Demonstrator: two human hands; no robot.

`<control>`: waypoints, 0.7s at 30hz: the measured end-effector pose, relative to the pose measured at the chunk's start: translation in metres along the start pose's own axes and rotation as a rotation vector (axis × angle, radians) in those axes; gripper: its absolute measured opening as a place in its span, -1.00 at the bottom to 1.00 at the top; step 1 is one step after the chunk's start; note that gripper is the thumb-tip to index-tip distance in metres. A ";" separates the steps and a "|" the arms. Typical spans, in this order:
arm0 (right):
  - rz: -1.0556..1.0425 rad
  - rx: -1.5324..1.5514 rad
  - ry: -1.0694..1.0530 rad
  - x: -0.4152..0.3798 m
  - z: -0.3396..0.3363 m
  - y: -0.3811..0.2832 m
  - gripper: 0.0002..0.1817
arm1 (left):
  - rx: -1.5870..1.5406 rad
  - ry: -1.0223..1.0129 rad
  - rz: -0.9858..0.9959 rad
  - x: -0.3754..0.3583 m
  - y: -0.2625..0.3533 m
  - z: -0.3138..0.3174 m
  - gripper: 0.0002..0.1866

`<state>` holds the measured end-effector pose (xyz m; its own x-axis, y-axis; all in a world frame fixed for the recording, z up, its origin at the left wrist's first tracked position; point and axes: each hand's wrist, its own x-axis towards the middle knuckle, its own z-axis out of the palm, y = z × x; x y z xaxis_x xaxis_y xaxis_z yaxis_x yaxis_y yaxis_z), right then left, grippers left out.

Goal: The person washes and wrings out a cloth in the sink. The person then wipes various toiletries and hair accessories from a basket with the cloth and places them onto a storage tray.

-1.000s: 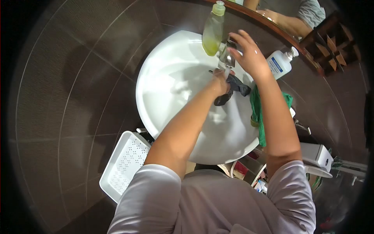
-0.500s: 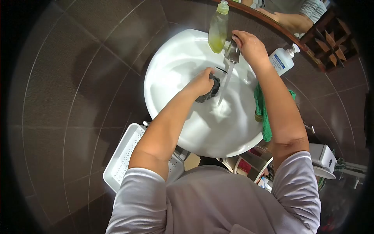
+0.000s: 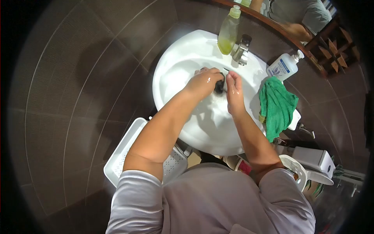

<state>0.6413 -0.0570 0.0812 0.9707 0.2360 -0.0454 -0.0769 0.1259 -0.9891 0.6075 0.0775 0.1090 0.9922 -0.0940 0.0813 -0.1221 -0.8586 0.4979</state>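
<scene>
The left hand (image 3: 204, 80) held a small dark cloth (image 3: 219, 86) in a closed grip over the middle of the white basin (image 3: 175, 74). The right hand (image 3: 233, 89) pressed flat against the cloth from 3 o'clock, fingers straight and wet. For thorough rinsing, the cloth was best kept bunched low in the bowl and squeezed between both palms. The basin was smooth, glossy and rounded. A metal tap (image 3: 242, 50) stood at 12 o'clock, beside a translucent yellow-green bottle (image 3: 228, 33). A nubby green towel (image 3: 276, 105) draped over the rim at 3 o'clock, below a white pump bottle (image 3: 284, 65).
</scene>
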 end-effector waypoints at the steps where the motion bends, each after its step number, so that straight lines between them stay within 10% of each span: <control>1: 0.435 0.304 0.050 -0.007 0.007 -0.005 -0.68 | 0.046 -0.039 0.050 -0.004 0.003 -0.002 -0.60; 5: 0.737 0.534 -0.103 0.014 0.006 0.025 -0.67 | 0.025 0.084 0.030 -0.018 0.012 0.002 -0.53; 8: 0.251 0.312 -0.023 0.022 0.005 0.025 -0.74 | -0.169 0.087 -0.145 -0.023 -0.007 0.004 -0.46; 12: 0.190 0.091 -0.121 0.029 -0.016 0.030 -0.67 | -0.142 -0.024 -0.341 -0.023 -0.035 0.009 -0.49; 15: 0.630 -0.211 -0.171 0.015 -0.013 0.042 -0.37 | -0.240 -0.097 -0.558 -0.024 -0.011 0.003 -0.51; 18: 1.022 0.188 0.043 0.011 0.003 0.051 -0.49 | -0.077 -0.013 -0.354 -0.036 0.010 0.024 -0.47; 21: 1.044 0.965 -0.573 0.028 -0.010 0.107 -0.49 | -0.236 -0.007 -0.144 -0.056 0.031 0.039 -0.46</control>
<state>0.6630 -0.0468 -0.0275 0.1932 0.9138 -0.3573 -0.9811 0.1779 -0.0755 0.5490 0.0371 0.0863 0.9998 0.0163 -0.0110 0.0194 -0.7222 0.6914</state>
